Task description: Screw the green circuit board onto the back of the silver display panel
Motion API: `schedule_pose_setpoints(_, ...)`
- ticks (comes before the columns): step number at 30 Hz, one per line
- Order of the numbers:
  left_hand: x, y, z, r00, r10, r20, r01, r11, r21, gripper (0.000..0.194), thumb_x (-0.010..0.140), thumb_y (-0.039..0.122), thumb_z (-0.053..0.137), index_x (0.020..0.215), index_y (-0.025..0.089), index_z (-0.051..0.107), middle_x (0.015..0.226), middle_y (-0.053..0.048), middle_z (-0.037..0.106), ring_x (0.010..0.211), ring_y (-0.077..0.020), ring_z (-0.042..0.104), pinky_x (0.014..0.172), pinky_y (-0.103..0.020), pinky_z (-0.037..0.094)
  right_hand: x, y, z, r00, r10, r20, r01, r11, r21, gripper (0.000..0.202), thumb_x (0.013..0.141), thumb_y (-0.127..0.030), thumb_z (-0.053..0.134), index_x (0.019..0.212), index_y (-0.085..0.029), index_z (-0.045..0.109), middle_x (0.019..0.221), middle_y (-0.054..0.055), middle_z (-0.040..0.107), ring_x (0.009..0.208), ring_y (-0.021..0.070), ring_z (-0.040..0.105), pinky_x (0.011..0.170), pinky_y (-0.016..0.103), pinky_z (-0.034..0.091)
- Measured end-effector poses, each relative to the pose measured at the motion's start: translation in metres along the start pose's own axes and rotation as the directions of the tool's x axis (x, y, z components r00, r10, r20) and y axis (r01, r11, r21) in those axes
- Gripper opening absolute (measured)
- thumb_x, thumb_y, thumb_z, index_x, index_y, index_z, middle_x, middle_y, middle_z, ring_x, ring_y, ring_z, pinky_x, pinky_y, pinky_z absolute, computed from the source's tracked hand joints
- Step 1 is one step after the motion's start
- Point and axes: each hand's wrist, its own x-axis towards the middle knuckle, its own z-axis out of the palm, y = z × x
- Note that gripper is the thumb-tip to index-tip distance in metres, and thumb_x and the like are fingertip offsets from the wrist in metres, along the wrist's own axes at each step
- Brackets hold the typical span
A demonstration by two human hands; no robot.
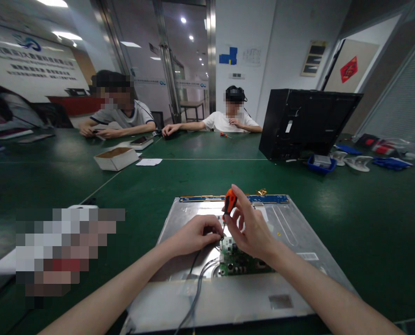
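Fingers (pixel 246 218) of our right hand grip a screwdriver (pixel 230 201); our left fingers (pixel 210 229) pinch narrowly beside the circuit board (pixel 237 258).

Smooth metal panel (pixel 291 228), shiny in places; matt black monitor casing (pixel 308 121)

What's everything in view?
Table: one, green, centre
Metal panel: one, silver, on table
Circuit board: one, green, on panel
Strip: one, blue, panel's far edge
Cables: several, grey, beside circuit board
Screwdrivers: two, orange, one over panel, one across table
Monitor: one, black, far right
Tray: one, blue, by monitor
Box: one, white, far left
Pixelated patch: one, mixed, near left
People: at least three, two white-topped across, one left
Left hand, right hand: two, bare, over panel
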Motion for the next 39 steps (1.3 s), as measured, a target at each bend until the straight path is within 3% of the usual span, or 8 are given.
schedule_pose_setpoints(10, 0.0003, -0.0007, 0.0002, 1.000, -0.008, -0.009, 0.008, 1.000, 0.015, 0.009, 0.080, 0.017, 0.059, 0.084, 0.016, 0.067, 0.084, -0.003, 0.068, 0.078, -0.0187, 0.059, 0.077, -0.031, 0.047, -0.0009, 0.0016, 0.0017, 1.000, -0.007, -0.027, 0.007, 1.000, -0.008, 0.068, 0.093, -0.020, 0.052, 0.150, -0.031, 0.017, 0.077, -0.002, 0.056, 0.049, 0.0107, 0.052, 0.042, 0.022, 0.039)
schedule_pose_setpoints(20, 0.0002, 0.0007, 0.0004, 1.000, -0.001, -0.001, 0.001, 1.000, 0.006, 0.009, 0.081, 0.018, 0.058, 0.084, 0.016, 0.067, 0.083, -0.002, 0.067, 0.077, -0.0182, 0.059, 0.075, -0.030, 0.047, 0.0006, -0.0019, -0.0008, 1.000, -0.001, 0.006, 0.001, 0.999, 0.034, 0.073, 0.091, -0.013, 0.049, 0.152, -0.027, 0.013, 0.089, 0.004, 0.061, 0.054, 0.0116, 0.057, 0.040, 0.022, 0.041)
schedule_pose_setpoints(33, 0.0004, 0.0011, 0.0007, 1.000, -0.004, -0.017, 0.004, 1.000, -0.017, 0.010, 0.080, 0.017, 0.061, 0.086, 0.016, 0.068, 0.088, -0.003, 0.069, 0.083, -0.0192, 0.061, 0.082, -0.032, 0.047, -0.0005, 0.0014, 0.0011, 1.000, -0.013, -0.026, 0.012, 1.000, -0.028, 0.069, 0.092, -0.020, 0.054, 0.150, -0.031, 0.019, 0.078, -0.002, 0.057, 0.050, 0.0105, 0.053, 0.041, 0.023, 0.040)
schedule_pose_setpoints(39, 0.0000, -0.0003, 0.0010, 1.000, -0.002, -0.009, 0.002, 1.000, -0.003, 0.007, 0.082, 0.018, 0.061, 0.084, 0.017, 0.068, 0.084, -0.002, 0.068, 0.079, -0.0185, 0.060, 0.078, -0.031, 0.048, -0.0007, -0.0016, -0.0004, 1.000, 0.013, -0.001, -0.013, 1.000, 0.017, 0.075, 0.089, -0.014, 0.051, 0.152, -0.029, 0.013, 0.087, 0.002, 0.060, 0.055, 0.0119, 0.056, 0.041, 0.023, 0.041)
